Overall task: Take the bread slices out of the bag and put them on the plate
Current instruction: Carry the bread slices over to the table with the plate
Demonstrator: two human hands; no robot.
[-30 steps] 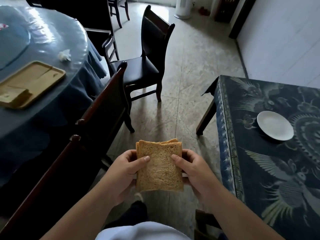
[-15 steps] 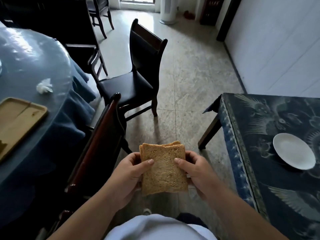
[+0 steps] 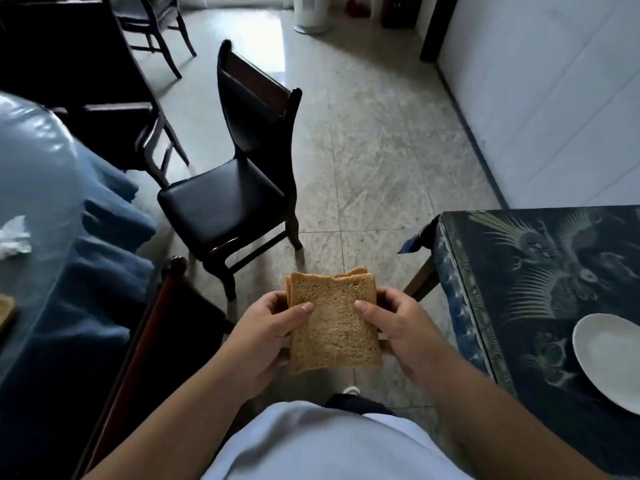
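A small stack of brown bread slices (image 3: 332,323) is held flat in front of my body, above the floor. My left hand (image 3: 266,327) grips its left edge with the thumb on top. On the right edge sits my right hand (image 3: 398,323), thumb on top too. The white plate (image 3: 613,355) lies empty on the dark patterned table (image 3: 519,306) at the right, cut off by the frame edge. No bag is in view.
A round table with a blue cloth (image 3: 52,237) fills the left, with a crumpled tissue (image 3: 14,237) on it. A dark wooden chair back (image 3: 149,341) stands close at my left. Another black chair (image 3: 242,188) stands ahead on the tiled floor.
The view has swung left and down relative to the room: the plate has slid toward the right edge and the wooden tray has left the frame. Both hands keep the same hold on the bread.
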